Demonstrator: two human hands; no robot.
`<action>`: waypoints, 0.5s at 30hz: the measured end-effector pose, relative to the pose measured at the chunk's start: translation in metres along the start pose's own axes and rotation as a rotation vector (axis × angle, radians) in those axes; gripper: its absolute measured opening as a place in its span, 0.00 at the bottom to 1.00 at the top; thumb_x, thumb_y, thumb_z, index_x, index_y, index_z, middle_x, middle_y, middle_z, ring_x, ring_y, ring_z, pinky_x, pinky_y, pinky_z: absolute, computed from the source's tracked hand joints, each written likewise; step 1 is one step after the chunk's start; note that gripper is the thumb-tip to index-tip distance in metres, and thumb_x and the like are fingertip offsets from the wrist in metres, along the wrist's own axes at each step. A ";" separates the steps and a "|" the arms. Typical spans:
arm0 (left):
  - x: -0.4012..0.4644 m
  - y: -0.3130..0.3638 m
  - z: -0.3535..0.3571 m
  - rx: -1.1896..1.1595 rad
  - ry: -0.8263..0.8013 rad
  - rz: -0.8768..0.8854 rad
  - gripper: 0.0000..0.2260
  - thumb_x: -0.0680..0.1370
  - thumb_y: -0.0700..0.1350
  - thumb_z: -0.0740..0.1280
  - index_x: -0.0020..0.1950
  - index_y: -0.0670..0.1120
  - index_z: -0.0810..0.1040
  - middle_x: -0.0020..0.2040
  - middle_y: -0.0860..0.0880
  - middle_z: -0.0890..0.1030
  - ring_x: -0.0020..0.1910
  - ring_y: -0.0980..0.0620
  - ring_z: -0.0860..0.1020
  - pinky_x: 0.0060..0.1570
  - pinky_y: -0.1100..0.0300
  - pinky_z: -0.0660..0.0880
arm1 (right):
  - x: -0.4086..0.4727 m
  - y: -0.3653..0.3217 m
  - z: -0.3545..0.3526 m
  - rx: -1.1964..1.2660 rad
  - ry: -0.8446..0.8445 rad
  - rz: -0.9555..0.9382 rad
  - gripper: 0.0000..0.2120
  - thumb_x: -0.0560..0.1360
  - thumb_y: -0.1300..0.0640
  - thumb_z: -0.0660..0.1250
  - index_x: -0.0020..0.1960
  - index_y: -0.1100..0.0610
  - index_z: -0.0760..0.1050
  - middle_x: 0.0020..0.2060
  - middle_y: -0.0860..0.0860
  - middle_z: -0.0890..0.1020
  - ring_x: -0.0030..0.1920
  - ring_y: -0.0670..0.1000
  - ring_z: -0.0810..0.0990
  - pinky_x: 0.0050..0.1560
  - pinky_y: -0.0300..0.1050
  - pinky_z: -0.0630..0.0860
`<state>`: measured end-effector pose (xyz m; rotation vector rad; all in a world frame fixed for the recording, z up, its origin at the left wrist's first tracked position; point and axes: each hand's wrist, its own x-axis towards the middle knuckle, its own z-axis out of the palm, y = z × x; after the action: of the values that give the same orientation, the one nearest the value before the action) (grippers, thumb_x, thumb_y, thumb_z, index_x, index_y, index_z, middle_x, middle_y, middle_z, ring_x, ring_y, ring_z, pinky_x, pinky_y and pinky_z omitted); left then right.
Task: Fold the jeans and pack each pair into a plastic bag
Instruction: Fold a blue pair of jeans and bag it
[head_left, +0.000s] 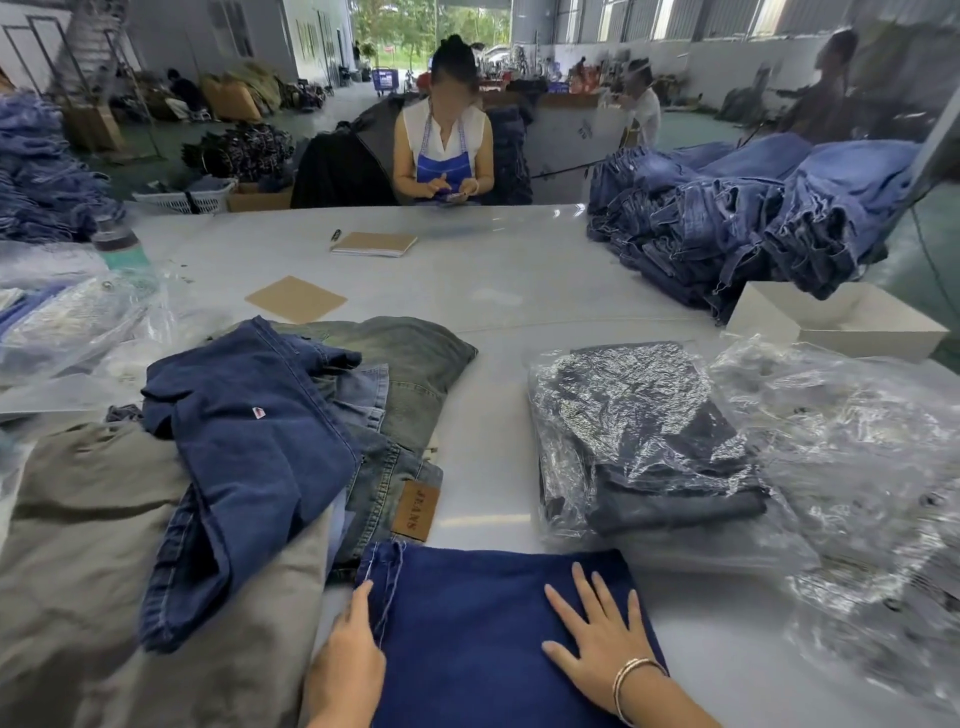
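Note:
A folded pair of dark blue jeans (467, 613) lies flat at the table's near edge. My right hand (597, 639) presses on its right half with fingers spread and straight. My left hand (348, 649) rests along the fold's left edge, fingers straight against the hem. To the left sits a loose heap of jeans (260, 441), dark blue, grey-green and khaki. A packed pair in a plastic bag (639, 441) lies to the right, beside a stack of empty plastic bags (852, 467).
A large pile of blue jeans (737, 218) fills the far right of the white table (493, 291), with a white box (836, 322) in front. A notebook (374, 243), a cardboard square (295, 298) and bagged items at left (67, 317) lie about. A person sits opposite (444, 150).

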<state>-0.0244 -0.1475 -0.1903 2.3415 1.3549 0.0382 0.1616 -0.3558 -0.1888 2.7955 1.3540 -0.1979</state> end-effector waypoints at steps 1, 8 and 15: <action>-0.001 0.003 -0.003 -0.002 0.021 -0.006 0.30 0.76 0.36 0.56 0.76 0.54 0.57 0.70 0.49 0.69 0.63 0.49 0.73 0.60 0.58 0.69 | 0.000 -0.001 0.001 -0.038 0.000 0.005 0.32 0.62 0.29 0.61 0.62 0.40 0.76 0.74 0.46 0.30 0.71 0.56 0.67 0.68 0.60 0.35; -0.034 0.058 0.024 0.093 0.236 0.628 0.28 0.68 0.51 0.67 0.69 0.54 0.70 0.75 0.47 0.63 0.77 0.52 0.43 0.73 0.55 0.42 | 0.008 -0.014 0.014 0.063 -0.132 -0.017 0.33 0.70 0.29 0.53 0.73 0.35 0.56 0.76 0.50 0.35 0.70 0.47 0.22 0.54 0.60 0.14; -0.028 0.068 0.071 0.223 -0.027 0.367 0.26 0.74 0.61 0.54 0.72 0.69 0.53 0.77 0.55 0.56 0.76 0.51 0.51 0.73 0.48 0.39 | 0.019 0.010 0.009 0.372 -0.371 -0.017 0.27 0.78 0.44 0.57 0.76 0.43 0.55 0.77 0.45 0.46 0.77 0.49 0.40 0.70 0.62 0.31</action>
<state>0.0337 -0.2249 -0.2233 2.7402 0.9408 -0.0365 0.1805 -0.3481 -0.2003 2.8148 1.3605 -1.0082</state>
